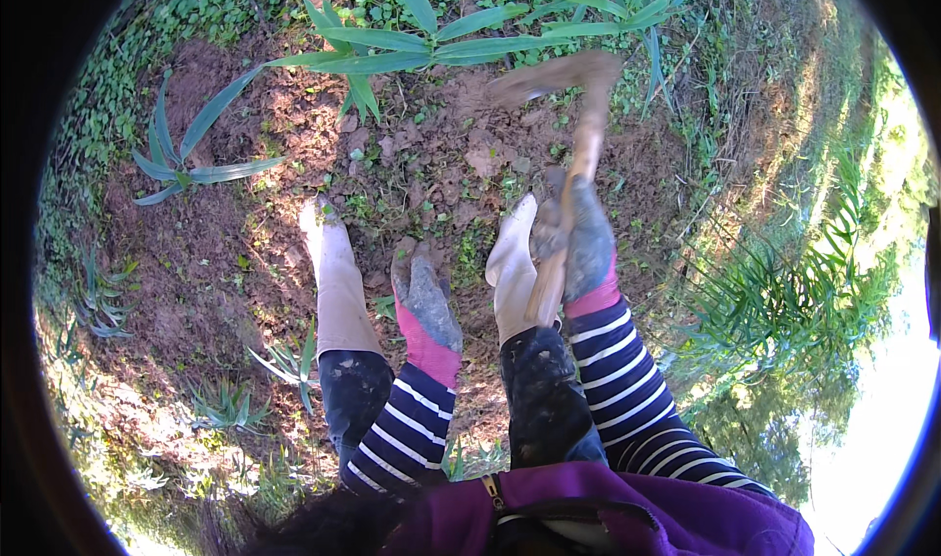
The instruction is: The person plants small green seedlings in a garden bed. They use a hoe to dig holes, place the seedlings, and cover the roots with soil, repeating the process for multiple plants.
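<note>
Purple jacket [686, 507] nearest; your R hand [588, 242] wraps hoe [589, 129], prob. stiff, head-heavy: grip mid-handle; L hand [425, 296] finger spread, can't tell.

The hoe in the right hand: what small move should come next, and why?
Perhaps steady the hoe with the left hand: that one appears empty, off the handle, while the right hand grips alone and the hoe's head looks blurred against the soil.

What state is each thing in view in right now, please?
Hoe: gripped, blurred.
Right hand: gloved, closed around the hoe.
Left hand: gloved, soiled, no tool visible in it.
Soil: bare in patches, broken into clods.
Pale footwear: soiled at the left toe.
Dark trousers: stained.
Long-leaved plant: green, leaves spread.
</note>
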`<move>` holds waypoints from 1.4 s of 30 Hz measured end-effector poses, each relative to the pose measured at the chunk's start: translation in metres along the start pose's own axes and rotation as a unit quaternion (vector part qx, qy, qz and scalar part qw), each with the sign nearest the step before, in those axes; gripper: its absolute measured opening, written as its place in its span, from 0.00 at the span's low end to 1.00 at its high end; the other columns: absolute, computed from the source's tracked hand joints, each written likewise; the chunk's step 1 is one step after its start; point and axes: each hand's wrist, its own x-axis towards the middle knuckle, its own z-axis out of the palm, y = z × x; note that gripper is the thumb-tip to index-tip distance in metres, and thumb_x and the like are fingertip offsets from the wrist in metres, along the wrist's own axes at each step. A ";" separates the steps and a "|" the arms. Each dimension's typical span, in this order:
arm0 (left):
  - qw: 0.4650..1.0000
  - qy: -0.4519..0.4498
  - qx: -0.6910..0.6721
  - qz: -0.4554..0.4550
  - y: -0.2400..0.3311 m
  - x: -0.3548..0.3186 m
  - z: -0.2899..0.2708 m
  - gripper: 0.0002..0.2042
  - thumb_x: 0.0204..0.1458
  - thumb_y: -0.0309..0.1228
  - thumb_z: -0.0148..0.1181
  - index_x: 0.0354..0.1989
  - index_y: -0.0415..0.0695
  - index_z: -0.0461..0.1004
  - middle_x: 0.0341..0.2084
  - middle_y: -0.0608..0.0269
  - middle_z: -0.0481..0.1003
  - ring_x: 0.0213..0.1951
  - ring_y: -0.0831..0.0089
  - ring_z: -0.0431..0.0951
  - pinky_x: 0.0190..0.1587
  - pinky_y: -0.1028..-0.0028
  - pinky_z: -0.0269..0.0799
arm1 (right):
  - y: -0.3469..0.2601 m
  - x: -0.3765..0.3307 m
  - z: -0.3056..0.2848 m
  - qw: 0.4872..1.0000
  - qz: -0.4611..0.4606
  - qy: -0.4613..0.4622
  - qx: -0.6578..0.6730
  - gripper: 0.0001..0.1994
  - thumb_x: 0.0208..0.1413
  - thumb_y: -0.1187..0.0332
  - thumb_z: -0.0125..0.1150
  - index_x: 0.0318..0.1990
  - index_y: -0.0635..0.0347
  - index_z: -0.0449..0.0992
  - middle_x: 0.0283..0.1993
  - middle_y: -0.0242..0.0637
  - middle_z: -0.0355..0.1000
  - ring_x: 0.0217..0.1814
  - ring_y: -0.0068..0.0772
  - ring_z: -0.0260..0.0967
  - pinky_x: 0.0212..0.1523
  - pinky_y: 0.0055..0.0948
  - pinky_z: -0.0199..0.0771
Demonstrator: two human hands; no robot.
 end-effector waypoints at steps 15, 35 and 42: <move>1.000 -0.026 0.005 -0.009 -0.005 -0.002 0.013 0.17 0.62 0.32 0.56 0.59 0.49 0.67 0.48 0.67 0.74 0.46 0.77 0.75 0.50 0.74 0.69 | -0.018 0.001 -0.056 0.991 0.056 0.076 0.095 0.23 0.62 0.50 0.58 0.53 0.59 0.68 0.25 0.24 0.65 0.17 0.17 0.62 0.19 0.25 0.71; 0.999 -0.023 0.025 -0.006 -0.010 -0.003 0.017 0.16 0.62 0.31 0.56 0.57 0.48 0.68 0.46 0.68 0.74 0.43 0.78 0.75 0.46 0.75 0.70 | -0.015 0.016 -0.043 0.990 0.106 0.017 0.087 0.23 0.64 0.51 0.55 0.57 0.58 0.67 0.27 0.25 0.68 0.21 0.18 0.66 0.21 0.22 0.71; 1.000 -0.014 0.011 0.002 -0.009 -0.004 0.012 0.18 0.62 0.31 0.56 0.60 0.47 0.65 0.47 0.66 0.74 0.44 0.77 0.75 0.46 0.75 0.71 | 0.024 0.069 0.006 0.988 -0.055 0.142 -0.015 0.22 0.69 0.52 0.44 0.59 0.59 0.65 0.24 0.27 0.64 0.16 0.20 0.59 0.16 0.24 0.67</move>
